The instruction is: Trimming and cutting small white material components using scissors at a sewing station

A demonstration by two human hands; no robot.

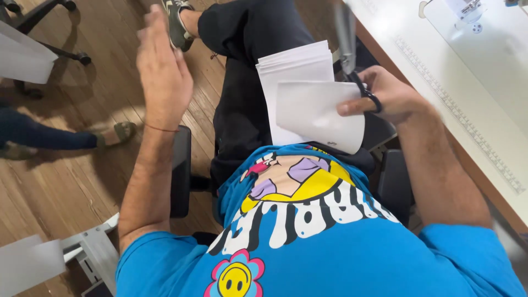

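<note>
**Scissors and a loose sheet in the right hand, left hand raised empty**

Gripping black-handled scissors [357,77], the right hand [390,96] has its fingers through the loops and the blades pointing up and away, blurred in this view. That same hand's thumb pinches a single white sheet [319,118] against the fingers, so it is closed on both at once. The sheet hangs over the lap, its lower corner just above the blue printed shirt [308,236].

Beneath and partly behind the sheet lies a stack of white paper [291,69], resting on the thigh of the dark trousers [242,110], touching the sheet and just beside the right hand. Nothing here acts as a container; the lap carries the paper.

Well apart on the other side, the left hand [162,71] is lifted over the wooden floor [66,181], palm flat, fingers spread and holding nothing; it looks blurred.

To the right, the white table [484,110] edge runs close beside the right forearm, with a ruler strip [456,104] along it. Another person's sandalled foot [115,135] rests on the floor at the left, and a black chair armrest [180,170] stands by the left elbow.
</note>
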